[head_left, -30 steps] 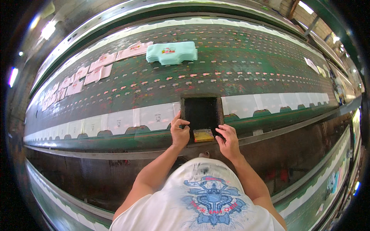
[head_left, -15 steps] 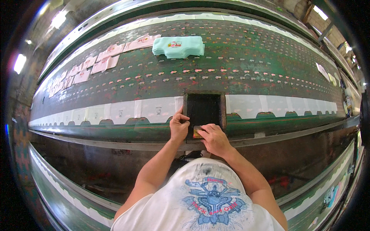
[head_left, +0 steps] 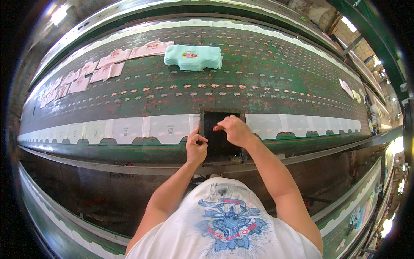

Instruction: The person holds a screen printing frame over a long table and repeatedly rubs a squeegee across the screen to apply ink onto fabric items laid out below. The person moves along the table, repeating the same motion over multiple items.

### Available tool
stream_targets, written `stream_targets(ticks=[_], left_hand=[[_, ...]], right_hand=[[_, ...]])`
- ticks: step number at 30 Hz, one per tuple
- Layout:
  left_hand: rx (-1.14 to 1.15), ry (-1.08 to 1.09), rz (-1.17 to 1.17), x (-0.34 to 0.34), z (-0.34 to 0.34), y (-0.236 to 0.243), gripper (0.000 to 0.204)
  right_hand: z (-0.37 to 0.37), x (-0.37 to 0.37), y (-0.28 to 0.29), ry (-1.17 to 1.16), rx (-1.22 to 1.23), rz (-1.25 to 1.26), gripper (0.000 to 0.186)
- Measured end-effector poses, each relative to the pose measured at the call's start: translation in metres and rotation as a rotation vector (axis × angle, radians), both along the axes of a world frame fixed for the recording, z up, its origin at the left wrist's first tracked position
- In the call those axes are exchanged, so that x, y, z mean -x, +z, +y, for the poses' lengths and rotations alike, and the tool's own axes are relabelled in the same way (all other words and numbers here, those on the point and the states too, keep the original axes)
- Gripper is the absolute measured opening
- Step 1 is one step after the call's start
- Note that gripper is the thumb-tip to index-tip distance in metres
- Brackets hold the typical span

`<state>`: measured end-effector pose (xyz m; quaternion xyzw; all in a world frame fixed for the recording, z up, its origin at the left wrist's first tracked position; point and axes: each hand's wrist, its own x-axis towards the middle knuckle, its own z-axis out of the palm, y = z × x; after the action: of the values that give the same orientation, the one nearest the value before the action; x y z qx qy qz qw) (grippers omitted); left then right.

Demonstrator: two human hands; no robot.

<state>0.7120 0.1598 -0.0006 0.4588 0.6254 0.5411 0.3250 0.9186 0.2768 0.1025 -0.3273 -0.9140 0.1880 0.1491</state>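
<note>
A small dark screen-printing frame [head_left: 223,111] lies over the row of white cloth pieces [head_left: 127,128] along the near edge of the long green table. My left hand [head_left: 196,149] is closed at the frame's left side, its index finger stretched along the rim. Over the black mesh, my right hand [head_left: 235,131] is closed around a small squeegee [head_left: 217,128]. Only its reddish end shows past my fingers; the rest is hidden. Faint small prints mark some white pieces left of the frame.
Beyond the frame sits a stack of mint-green cloth pieces [head_left: 194,58] with a colourful print. Pink printed pieces [head_left: 114,57] lie at the far left. More white pieces [head_left: 302,126] continue to the right. A metal rail [head_left: 129,167] runs along the table's near side.
My right hand has moved the squeegee away from me, from the frame's near end to the far part of the mesh. My left hand stays at the frame's left side.
</note>
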Motion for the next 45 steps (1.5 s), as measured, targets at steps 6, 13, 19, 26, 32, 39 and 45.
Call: stream_targets(ticks=[6,13,19,26,32,39,45], left_hand=[[-0.059,-0.008,0.034,0.002,0.000,-0.008,0.017],[-0.064,-0.022,0.096,0.003,0.000,-0.011,0.019],[-0.083,-0.026,0.103,0.002,-0.001,-0.009,0.019],[-0.059,-0.022,0.064,-0.001,-0.001,0.002,0.020],[-0.043,-0.038,0.086,0.000,-0.001,0.006,0.022],[-0.117,-0.030,0.154,-0.022,0.000,0.021,0.025],[-0.178,-0.051,0.178,-0.111,0.018,0.026,0.023]], right_hand=[[0.030,0.017,-0.015,-0.147,-0.110,0.110,0.037],[-0.017,0.010,-0.016,-0.114,-0.045,0.033,0.044],[-0.083,0.002,-0.008,-0.108,-0.005,0.036,0.045],[-0.120,-0.005,-0.005,-0.115,0.015,0.050,0.040],[-0.130,-0.021,0.000,-0.179,0.031,0.152,0.042],[-0.133,-0.090,-0.041,-0.588,0.209,0.557,0.035],[-0.120,-0.183,-0.050,-0.549,0.211,0.578,0.033]])
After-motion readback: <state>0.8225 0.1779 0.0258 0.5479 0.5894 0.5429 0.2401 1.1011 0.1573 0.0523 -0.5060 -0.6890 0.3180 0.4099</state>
